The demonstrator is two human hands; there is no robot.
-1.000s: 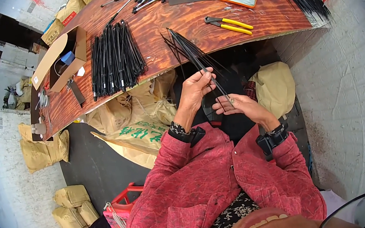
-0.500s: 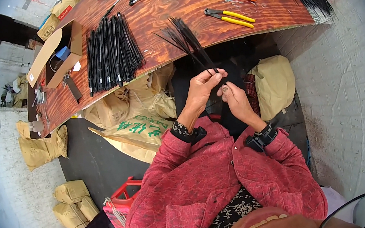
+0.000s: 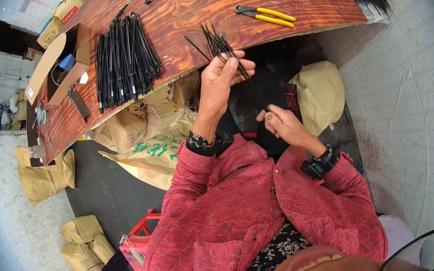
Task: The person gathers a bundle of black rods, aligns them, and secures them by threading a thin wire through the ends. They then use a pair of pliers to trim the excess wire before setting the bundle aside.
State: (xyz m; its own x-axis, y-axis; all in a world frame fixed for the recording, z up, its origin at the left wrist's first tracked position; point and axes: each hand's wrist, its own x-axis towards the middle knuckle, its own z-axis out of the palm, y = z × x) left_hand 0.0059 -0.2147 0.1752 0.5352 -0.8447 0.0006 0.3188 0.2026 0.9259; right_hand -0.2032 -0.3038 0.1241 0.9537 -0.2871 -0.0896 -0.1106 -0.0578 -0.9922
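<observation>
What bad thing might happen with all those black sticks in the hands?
The left hand grips a fanned bunch of thin black strips while the right hand pinches their lower ends. The grip looks loose, so a few might slip out and drop toward the sacks below the table edge. The strips' tips point outward and spread, so they might snag or poke a finger.

An open brown cardboard box [image 3: 59,60] stands at the counter's [image 3: 178,16] left end. Below the edge lies a tan sack with green print [image 3: 143,143] — more tan sacks [image 3: 45,176] rest on the floor, left and lower left [image 3: 85,245].
</observation>
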